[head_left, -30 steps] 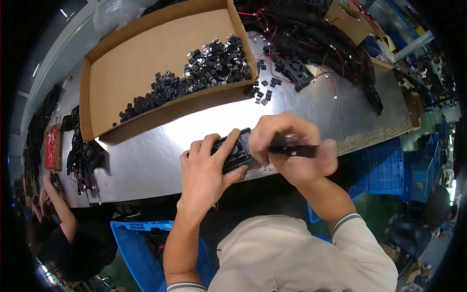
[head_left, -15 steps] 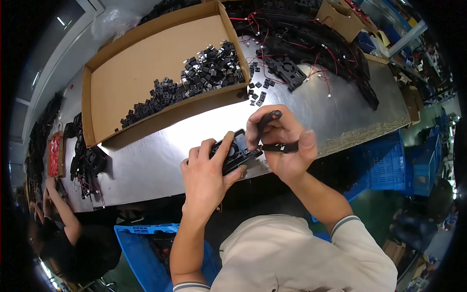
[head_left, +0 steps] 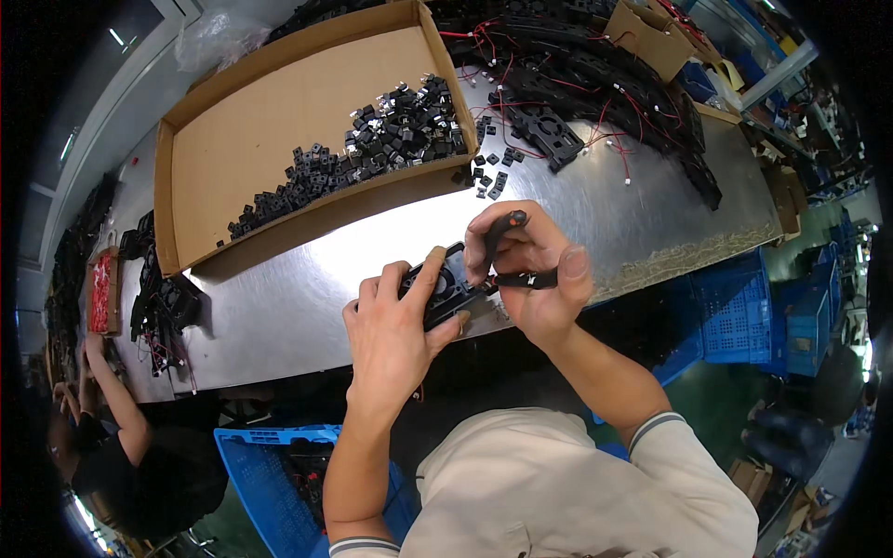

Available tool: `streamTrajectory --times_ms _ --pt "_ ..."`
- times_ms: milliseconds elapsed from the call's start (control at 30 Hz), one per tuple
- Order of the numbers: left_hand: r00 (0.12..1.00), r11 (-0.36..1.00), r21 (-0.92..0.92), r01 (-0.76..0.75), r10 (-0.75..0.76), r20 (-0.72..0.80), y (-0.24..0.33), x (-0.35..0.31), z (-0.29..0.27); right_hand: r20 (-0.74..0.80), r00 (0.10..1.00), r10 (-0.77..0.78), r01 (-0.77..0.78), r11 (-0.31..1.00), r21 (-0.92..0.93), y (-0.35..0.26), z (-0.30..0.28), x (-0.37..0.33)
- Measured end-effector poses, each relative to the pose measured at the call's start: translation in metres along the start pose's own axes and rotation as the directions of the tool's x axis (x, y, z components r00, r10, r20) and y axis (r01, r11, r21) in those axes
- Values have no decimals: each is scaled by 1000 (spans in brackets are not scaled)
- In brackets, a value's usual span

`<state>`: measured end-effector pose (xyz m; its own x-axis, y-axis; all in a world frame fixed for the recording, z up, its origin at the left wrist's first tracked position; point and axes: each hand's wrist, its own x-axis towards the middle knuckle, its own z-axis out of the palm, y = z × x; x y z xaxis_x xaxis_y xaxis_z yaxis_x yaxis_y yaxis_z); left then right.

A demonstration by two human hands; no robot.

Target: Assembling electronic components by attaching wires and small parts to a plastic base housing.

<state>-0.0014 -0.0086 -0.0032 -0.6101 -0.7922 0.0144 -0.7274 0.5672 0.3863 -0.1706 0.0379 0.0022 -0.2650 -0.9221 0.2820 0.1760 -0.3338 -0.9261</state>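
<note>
Over the front part of the metal table, my left hand (head_left: 389,319) is closed on a black plastic housing (head_left: 446,287) with a round, fan-like opening, the thumb along its near edge and the fingers over its top. My right hand (head_left: 535,279) is wrapped round a pair of pliers (head_left: 524,280) with black handles and small orange marks; the handles stand spread apart. The pliers' jaws point left at the housing's right end. My fingers partly hide them, so I cannot tell whether they grip anything.
Beyond my hands, a shallow cardboard box (head_left: 288,112) holds a heap of small black parts (head_left: 400,130). Loose black parts (head_left: 490,172) lie beside it. Black housings with red wires (head_left: 549,135) are piled at the back right. Blue crates (head_left: 730,307) stand below. A co-worker (head_left: 139,465) is at the left.
My right hand and the pliers have shifted slightly left, closer to the housing's end. The left hand keeps its hold on the housing.
</note>
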Motion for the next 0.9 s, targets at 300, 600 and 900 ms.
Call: streamTrajectory --times_ms 300,600,900 --pt "998 998 -17 -56 56 -6 -9 7 -1 55 998 -22 23 1000 -21 -1 1 1" --pt "928 928 -167 -333 353 117 -50 58 -12 527 839 -135 124 991 56 -1 -9 33" --pt "698 776 -230 -588 630 341 -54 103 -22 731 681 -38 -47 994 95 1 -12 52"
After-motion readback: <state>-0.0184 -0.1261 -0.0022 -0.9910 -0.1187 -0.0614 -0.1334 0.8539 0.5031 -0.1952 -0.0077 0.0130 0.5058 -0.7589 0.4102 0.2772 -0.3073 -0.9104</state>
